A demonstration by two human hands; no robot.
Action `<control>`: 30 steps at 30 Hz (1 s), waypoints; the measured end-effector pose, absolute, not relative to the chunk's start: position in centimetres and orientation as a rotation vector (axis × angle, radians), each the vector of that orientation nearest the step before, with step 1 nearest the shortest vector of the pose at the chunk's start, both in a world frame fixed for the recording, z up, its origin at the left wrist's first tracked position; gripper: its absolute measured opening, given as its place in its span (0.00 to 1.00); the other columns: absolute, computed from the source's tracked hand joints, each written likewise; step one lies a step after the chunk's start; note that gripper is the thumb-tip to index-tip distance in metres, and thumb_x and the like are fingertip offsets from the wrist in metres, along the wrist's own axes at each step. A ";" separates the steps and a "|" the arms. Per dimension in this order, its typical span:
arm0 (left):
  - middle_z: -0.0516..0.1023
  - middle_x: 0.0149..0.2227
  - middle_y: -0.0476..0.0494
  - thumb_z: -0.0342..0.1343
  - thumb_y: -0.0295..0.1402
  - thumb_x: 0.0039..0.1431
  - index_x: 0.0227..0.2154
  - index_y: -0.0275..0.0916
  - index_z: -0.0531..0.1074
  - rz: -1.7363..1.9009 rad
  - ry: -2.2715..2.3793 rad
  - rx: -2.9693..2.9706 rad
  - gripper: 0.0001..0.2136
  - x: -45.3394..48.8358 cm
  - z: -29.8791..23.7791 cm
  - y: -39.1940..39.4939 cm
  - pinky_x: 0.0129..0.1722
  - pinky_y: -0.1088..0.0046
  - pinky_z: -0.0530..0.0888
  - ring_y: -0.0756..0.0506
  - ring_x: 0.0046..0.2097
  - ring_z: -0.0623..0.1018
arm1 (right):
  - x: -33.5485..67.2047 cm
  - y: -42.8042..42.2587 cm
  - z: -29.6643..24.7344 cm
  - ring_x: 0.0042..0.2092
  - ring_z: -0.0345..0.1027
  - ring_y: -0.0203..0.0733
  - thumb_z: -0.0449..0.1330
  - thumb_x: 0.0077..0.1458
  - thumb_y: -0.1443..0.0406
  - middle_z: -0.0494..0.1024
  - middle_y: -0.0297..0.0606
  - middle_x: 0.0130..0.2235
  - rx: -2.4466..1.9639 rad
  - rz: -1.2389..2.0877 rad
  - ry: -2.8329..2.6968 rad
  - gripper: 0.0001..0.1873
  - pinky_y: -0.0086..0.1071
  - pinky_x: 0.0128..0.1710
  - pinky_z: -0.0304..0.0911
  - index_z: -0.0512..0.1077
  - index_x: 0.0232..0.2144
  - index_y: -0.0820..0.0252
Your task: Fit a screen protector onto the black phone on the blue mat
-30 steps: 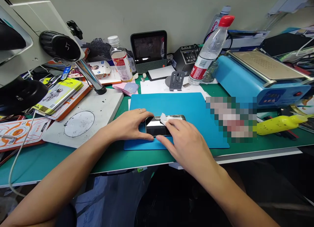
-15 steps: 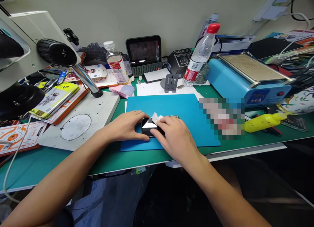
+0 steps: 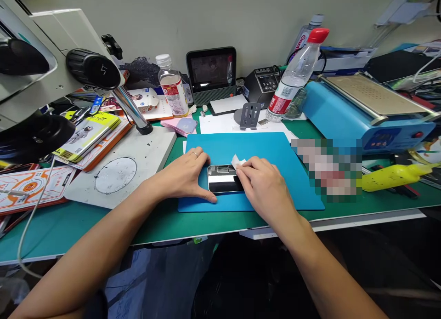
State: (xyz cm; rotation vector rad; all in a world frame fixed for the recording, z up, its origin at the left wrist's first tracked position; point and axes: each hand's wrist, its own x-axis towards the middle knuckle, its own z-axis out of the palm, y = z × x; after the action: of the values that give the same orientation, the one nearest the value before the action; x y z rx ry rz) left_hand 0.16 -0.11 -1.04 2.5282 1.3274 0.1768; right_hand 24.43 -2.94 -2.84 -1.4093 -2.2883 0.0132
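Note:
A black phone (image 3: 223, 179) with a shiny screen lies flat on a blue mat (image 3: 262, 149). My left hand (image 3: 184, 174) cups the phone's left end, thumb along its near edge and fingers at the far side, steadying it. My right hand (image 3: 265, 188) rests over the phone's right half, its fingers pressed together on a small white wipe (image 3: 237, 162) that sits on the screen. The phone's right end is hidden under that hand.
A microscope (image 3: 51, 75) and its white base (image 3: 120, 167) stand at left, beside boxes (image 3: 87, 133). Two plastic bottles (image 3: 172, 87) (image 3: 294, 73), a small screen (image 3: 211, 73), a grey stand (image 3: 250, 116), a blue machine (image 3: 365, 112) and a yellow tool (image 3: 392, 176) line the back and right.
My right hand has slid the white wipe back and forth across the phone's screen, now further right again. The left hand keeps its hold; the camera view shifted slightly.

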 end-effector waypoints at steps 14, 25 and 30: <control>0.67 0.35 0.45 0.57 0.71 0.47 0.31 0.41 0.63 0.121 1.241 2.582 0.34 -0.5 -0.7 0.3 0.38 0.64 0.66 0.40 0.39 0.69 | 18.0 -3.8 -3.2 0.41 0.68 0.45 0.55 0.68 0.69 0.79 0.43 0.39 -1.266 -0.028 -2.416 0.11 0.39 0.44 0.63 0.77 0.44 0.63; 0.69 0.36 0.45 0.63 0.65 0.47 0.32 0.41 0.65 0.068 1.305 2.506 0.31 -0.2 0.0 0.4 0.38 0.65 0.66 0.39 0.41 0.71 | 26.4 -2.4 -3.1 0.42 0.70 0.44 0.53 0.69 0.68 0.80 0.42 0.42 -1.353 -0.004 -2.320 0.13 0.38 0.41 0.63 0.79 0.46 0.62; 0.69 0.36 0.45 0.63 0.66 0.47 0.32 0.41 0.65 0.068 1.306 2.511 0.31 -0.3 -0.2 0.5 0.38 0.65 0.66 0.39 0.41 0.71 | 25.0 -3.1 -3.2 0.41 0.68 0.48 0.53 0.68 0.69 0.79 0.47 0.42 -1.406 -0.068 -2.312 0.13 0.41 0.41 0.61 0.78 0.45 0.66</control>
State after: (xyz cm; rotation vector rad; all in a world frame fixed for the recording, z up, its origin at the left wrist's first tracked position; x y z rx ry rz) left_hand -0.25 0.47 -0.23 2.5111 1.3061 0.0685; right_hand 24.98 -3.06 -3.21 -1.4060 -2.3120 -0.0675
